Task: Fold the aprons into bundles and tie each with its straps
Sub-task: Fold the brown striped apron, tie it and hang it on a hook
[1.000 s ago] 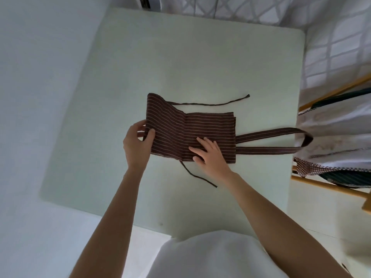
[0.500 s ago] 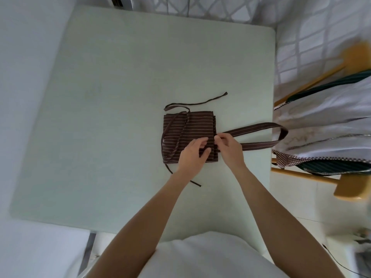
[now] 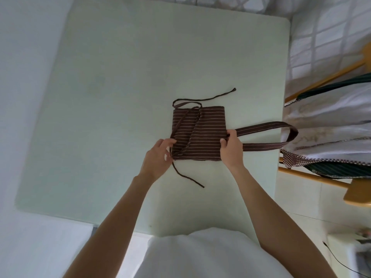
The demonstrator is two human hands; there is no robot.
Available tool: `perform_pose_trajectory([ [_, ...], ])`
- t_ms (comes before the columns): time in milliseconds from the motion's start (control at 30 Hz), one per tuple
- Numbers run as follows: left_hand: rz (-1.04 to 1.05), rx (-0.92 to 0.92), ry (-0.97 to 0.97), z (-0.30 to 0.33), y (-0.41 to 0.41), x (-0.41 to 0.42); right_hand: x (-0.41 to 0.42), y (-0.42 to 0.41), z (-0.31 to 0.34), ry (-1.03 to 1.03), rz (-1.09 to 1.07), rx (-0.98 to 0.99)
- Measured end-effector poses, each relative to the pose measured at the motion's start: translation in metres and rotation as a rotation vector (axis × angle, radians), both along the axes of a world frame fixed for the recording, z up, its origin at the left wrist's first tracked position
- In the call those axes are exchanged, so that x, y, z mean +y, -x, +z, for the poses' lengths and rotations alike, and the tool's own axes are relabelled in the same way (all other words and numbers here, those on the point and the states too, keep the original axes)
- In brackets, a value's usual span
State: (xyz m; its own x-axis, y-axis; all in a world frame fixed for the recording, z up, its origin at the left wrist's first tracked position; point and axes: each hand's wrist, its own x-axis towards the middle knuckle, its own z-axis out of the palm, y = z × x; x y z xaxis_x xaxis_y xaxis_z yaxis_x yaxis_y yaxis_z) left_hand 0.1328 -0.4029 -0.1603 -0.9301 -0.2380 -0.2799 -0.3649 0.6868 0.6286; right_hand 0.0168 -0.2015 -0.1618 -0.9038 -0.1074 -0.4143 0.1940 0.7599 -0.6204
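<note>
"What sort of place is this?"
"It looks like a home: a pale green table (image 3: 124,81) on a light tiled floor (image 3: 301,199), a patterned curtain (image 3: 329,31) behind, and a wooden rack (image 3: 329,183) draped with cloths (image 3: 329,115)"

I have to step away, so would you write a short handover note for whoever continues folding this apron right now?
Left hand: fingers at the left edge of the brown striped apron, by a thin tie strap; grip unclear.
Right hand: pinches the apron's right edge where the wide neck loop leaves it.
Apron lies on the pale green table, folded to a near-square bundle. The other thin strap trails behind it.
Done: folding. Left: wrap and tie the straps, then the aprons on the wooden rack.
</note>
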Motion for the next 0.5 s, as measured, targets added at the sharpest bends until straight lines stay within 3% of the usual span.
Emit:
perform_pose_trajectory([
  [100,-0.003,-0.003,0.025,0.003,-0.005,-0.015,0.013,0.003,0.0,-0.113,0.105,0.16],
  [300,-0.032,0.207,0.073,0.005,0.025,-0.009,0.024,0.01,0.002,-0.43,0.376,0.398],
  [367,-0.125,0.265,0.125,0.002,0.047,-0.001,0.018,0.001,0.004,-0.408,0.414,0.541],
  [433,-0.262,0.263,0.177,-0.004,0.069,0.001,0.007,-0.017,0.005,-0.308,0.592,0.652],
  [500,-0.371,0.2,0.201,-0.008,0.088,-0.001,-0.004,-0.036,-0.001,-0.265,0.75,0.606],
])
